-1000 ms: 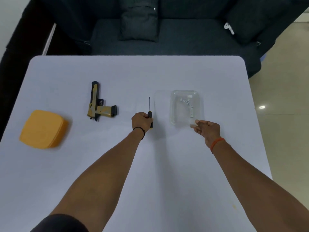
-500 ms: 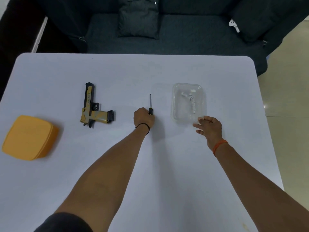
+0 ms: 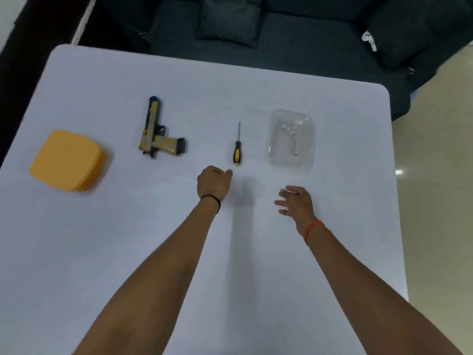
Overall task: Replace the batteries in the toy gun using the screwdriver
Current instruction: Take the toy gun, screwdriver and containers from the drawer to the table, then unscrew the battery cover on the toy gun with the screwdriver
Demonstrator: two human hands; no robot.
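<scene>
Screwdriver (image 3: 237, 153) lies free on tabletop (image 3: 230, 252) between toy gun (image 3: 156, 134) and battery tray (image 3: 290, 139); my left hand (image 3: 213, 184) curled empty, right hand (image 3: 297, 203) spread loose; grip handle squarely, not shaft.

Orange lidded box (image 3: 67, 160) on white table (image 3: 230, 83); dark sofa (image 3: 294, 34) beyond.

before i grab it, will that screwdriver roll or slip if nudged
The screwdriver probably rolls sideways easily: its handle looks rounded and it lies flat on the smooth table. It looks stiff, small and likely light, so a nudge should shift it.
</scene>
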